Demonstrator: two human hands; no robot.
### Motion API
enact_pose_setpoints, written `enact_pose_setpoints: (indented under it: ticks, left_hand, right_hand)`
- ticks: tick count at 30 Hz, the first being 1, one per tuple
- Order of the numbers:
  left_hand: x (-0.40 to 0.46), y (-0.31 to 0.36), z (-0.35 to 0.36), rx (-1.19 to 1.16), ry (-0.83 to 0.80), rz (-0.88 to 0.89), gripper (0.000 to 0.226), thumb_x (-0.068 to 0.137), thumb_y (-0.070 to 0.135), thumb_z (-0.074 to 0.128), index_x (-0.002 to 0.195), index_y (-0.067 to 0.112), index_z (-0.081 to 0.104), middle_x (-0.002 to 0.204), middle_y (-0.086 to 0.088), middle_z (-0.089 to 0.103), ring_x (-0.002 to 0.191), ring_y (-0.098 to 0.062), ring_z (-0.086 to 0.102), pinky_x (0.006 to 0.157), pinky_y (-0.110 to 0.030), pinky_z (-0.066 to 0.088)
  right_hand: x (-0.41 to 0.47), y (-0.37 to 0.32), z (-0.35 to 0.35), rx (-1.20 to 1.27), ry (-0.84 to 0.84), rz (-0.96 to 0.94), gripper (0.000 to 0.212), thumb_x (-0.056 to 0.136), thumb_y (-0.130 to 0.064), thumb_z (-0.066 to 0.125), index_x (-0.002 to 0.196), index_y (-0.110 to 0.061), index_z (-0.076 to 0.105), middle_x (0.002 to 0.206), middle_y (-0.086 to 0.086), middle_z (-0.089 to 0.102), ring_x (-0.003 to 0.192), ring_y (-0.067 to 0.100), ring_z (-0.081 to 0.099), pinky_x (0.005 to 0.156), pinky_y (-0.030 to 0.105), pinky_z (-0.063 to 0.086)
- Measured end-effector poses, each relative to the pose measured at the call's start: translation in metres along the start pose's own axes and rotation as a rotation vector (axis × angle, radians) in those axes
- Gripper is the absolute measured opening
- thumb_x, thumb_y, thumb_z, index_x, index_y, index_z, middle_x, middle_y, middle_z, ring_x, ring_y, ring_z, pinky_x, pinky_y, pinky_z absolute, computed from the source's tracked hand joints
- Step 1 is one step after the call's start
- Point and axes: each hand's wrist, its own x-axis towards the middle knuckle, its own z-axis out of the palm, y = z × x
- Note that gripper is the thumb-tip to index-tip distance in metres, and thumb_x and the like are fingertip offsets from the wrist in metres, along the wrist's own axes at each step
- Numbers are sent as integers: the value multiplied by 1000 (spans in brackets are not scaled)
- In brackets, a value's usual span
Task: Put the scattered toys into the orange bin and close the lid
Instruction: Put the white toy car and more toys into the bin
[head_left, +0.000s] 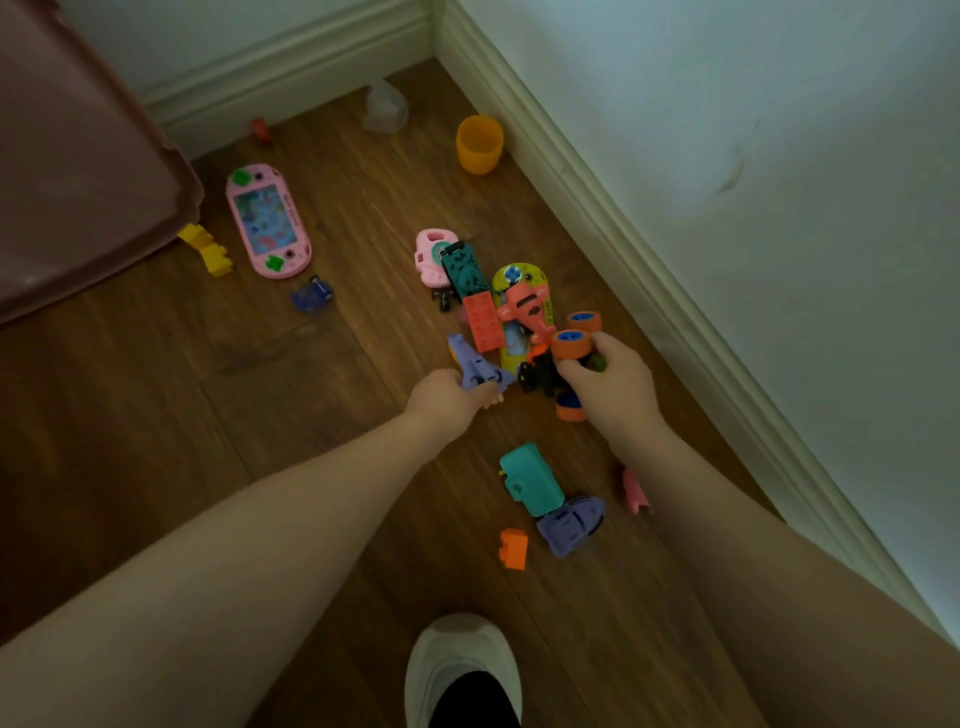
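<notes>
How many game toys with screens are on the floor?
2. The pink game lies by the bin. The yellow game is in the pile by the right hand, partly covered. More may be hidden.

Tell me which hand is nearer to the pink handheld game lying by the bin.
Left. The left hand, gripping a purple toy plane, is right of and below the pink handheld game. The right hand, holding an orange-wheeled toy car, is farther right.
</notes>
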Motion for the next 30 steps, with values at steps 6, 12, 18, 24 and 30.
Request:
enact_pose_setpoints:
  ticks: [6,12,18,24,30]
  left_hand:
    - [-38,-21,-53,-206,-102,175,16,88,38,59,91,22,61,70,5,52,64,-7,52,58,-18,47]
    - [-92,-36,-128,-100,-7,337,14,81,36,67,77,24,62,59,11,56,58,-7,51,58,-28,40]
    - [-178,-74,-216,91,51,400,18,86,36,60,84,18,59,67,8,54,60,-7,50,59,-25,40]
    - [-249,-132,-289,-59,224,419,23,94,6,42,72,14,46,70,-6,46,60,-11,46,69,-34,39]
    - [-302,-209,-349,-186,595,490,27,91,16,34,70,2,41,65,-11,33,55,-17,32,59,-32,33]
  right_hand:
    - [-18,-42,16,490,-31,164,13,88,-18,58,80,-28,61,83,-7,65,76,10,65,62,27,50]
    - [-37,-103,41,828,-137,372,10,90,-17,50,89,-23,57,101,8,62,85,27,66,61,37,52]
    - [-73,-180,89,1080,-472,310,22,93,-16,38,82,-24,56,90,14,69,47,28,54,82,55,49]
    - [-122,-258,164,1005,-743,280,30,95,-25,38,111,-13,60,123,19,60,47,25,54,86,50,47]
    - [-172,-331,243,831,-821,218,38,94,-32,37,118,-14,62,117,14,64,104,35,61,88,55,48]
